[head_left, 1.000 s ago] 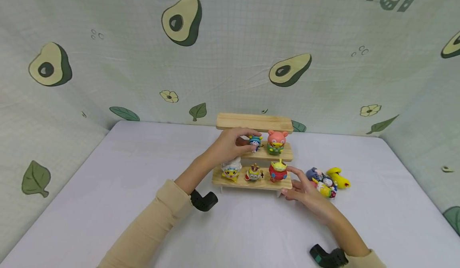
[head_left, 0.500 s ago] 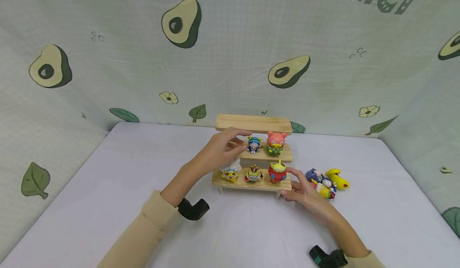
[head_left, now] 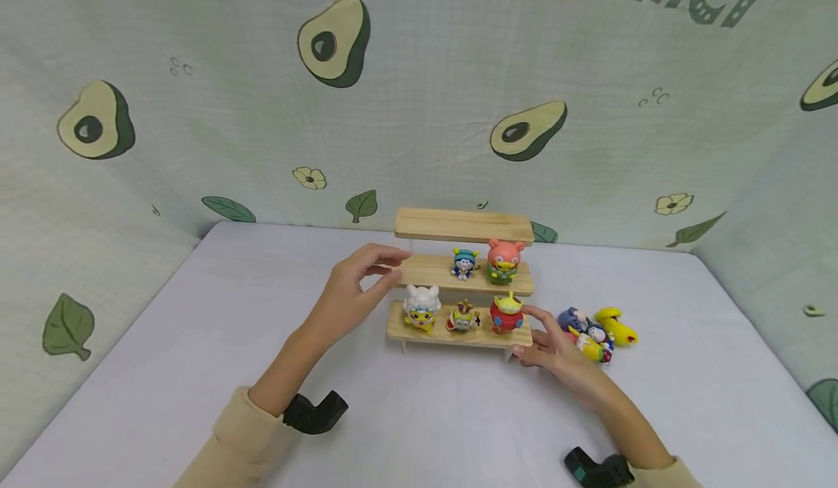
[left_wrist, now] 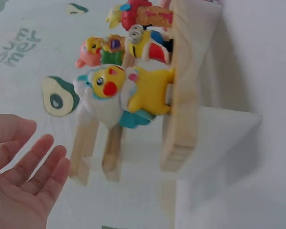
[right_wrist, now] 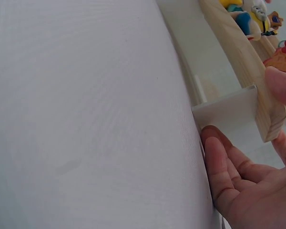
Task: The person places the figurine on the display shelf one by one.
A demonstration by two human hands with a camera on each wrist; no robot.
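A three-tier wooden display stand (head_left: 458,340) with white side supports stands on the white table. On its middle tier are a small blue-capped figurine (head_left: 463,264) and a pink bear-eared figurine (head_left: 503,261). The lowest tier bears a yellow figurine in a white hood (head_left: 421,309), a crowned minion figurine (head_left: 461,316) and a red-suited figurine with a yellow-green top (head_left: 507,312). My left hand (head_left: 356,284) holds nothing, fingers loosely bent, beside the stand's left end. My right hand (head_left: 556,353) grips the lowest tier's right end, its thumb (right_wrist: 282,87) on the board.
Right of the stand, several figurines (head_left: 592,334) lie in a heap, with a yellow one (head_left: 617,325) at its right side. An avocado-print cloth (head_left: 419,95) hangs behind the table (head_left: 687,372).
My left hand has let go of the blue-capped figurine and drawn back to the left, past the stand's end. That figurine stays on the middle tier. My right hand has kept its place.
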